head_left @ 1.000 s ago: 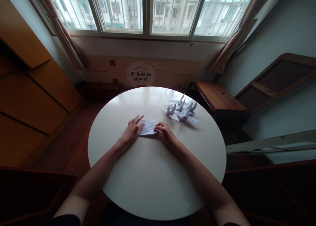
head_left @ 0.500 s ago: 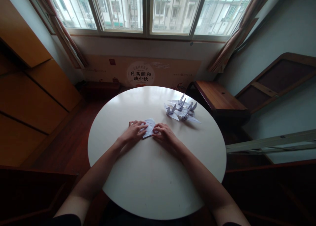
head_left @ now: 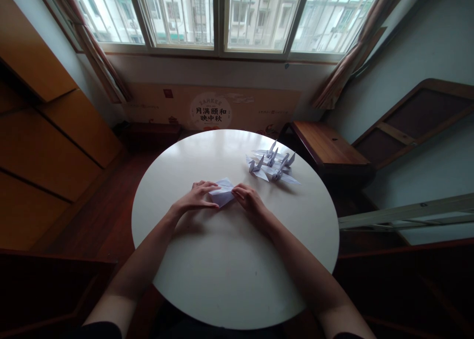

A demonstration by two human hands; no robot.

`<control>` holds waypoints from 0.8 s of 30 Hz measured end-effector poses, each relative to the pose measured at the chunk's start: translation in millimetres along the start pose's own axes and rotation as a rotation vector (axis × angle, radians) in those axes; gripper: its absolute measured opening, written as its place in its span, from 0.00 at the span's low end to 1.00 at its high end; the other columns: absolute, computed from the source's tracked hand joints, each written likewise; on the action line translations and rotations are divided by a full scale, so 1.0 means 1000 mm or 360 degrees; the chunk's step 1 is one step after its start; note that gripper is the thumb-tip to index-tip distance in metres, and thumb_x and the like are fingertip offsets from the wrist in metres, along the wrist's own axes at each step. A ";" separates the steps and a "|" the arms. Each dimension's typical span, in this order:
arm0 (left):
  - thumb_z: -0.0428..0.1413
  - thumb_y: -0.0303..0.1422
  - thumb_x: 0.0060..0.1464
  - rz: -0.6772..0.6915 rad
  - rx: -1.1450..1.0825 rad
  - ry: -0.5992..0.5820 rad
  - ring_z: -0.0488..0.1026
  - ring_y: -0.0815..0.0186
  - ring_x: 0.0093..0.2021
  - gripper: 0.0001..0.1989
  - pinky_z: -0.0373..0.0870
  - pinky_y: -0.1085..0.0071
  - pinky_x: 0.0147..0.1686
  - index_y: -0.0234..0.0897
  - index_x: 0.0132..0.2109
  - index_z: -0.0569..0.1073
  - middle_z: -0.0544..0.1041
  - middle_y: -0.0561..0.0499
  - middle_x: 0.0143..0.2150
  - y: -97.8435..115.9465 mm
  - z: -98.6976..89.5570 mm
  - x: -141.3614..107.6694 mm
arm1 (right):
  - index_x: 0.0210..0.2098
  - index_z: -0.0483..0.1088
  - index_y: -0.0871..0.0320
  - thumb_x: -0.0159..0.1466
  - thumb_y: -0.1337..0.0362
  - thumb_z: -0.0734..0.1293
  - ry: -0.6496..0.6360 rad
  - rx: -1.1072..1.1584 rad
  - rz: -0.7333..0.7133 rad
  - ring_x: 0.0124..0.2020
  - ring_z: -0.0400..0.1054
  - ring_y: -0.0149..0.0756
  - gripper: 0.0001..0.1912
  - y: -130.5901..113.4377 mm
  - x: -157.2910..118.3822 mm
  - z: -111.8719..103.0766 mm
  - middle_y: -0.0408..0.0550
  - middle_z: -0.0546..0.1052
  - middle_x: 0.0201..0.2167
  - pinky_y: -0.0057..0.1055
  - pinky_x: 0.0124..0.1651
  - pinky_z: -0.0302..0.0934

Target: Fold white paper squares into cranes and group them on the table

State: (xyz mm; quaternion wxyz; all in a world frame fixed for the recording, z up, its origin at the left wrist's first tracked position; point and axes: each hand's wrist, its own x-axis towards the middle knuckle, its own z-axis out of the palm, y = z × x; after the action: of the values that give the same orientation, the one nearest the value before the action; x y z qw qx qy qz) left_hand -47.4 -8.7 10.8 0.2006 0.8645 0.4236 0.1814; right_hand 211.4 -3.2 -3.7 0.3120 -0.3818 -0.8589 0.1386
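Note:
A folded piece of white paper (head_left: pixel 223 194) lies near the middle of the round table, between my two hands. My left hand (head_left: pixel 198 194) holds its left side, fingers across the upper part and thumb reaching to the lower edge. At the paper's right corner, my right hand (head_left: pixel 247 197) is closed in a pinch on it. A lower flap of the sheet looks partly raised. Several folded paper cranes (head_left: pixel 274 163) stand in a cluster beyond my right hand, touching neither hand.
The round white table (head_left: pixel 225 275) has its far edge near the wall under a barred window (head_left: pixel 177 18). A low wooden cabinet (head_left: pixel 329 144) stands behind it to the right. Wooden cupboard doors (head_left: pixel 48 146) line the left side.
My left thumb has spread down to the paper's lower edge. My right fingers have drawn together on the right corner, and the paper's lower part has opened out wider. The cranes have not moved.

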 end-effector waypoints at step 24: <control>0.52 0.37 0.60 -0.0251 -0.0155 0.0337 0.74 0.63 0.33 0.19 0.68 0.70 0.33 0.43 0.57 0.65 0.78 0.52 0.36 0.009 0.011 0.006 | 0.49 0.73 0.54 0.66 0.55 0.64 -0.0090 -0.0070 -0.0085 0.47 0.68 0.43 0.16 -0.011 0.001 0.001 0.54 0.73 0.47 0.42 0.52 0.62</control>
State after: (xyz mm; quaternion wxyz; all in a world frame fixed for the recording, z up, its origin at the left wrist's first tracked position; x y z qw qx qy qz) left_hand -32.9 -11.0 7.0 0.2101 0.7938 0.4998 0.2756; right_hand 204.6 -10.0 1.3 0.2828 -0.3616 -0.8800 0.1220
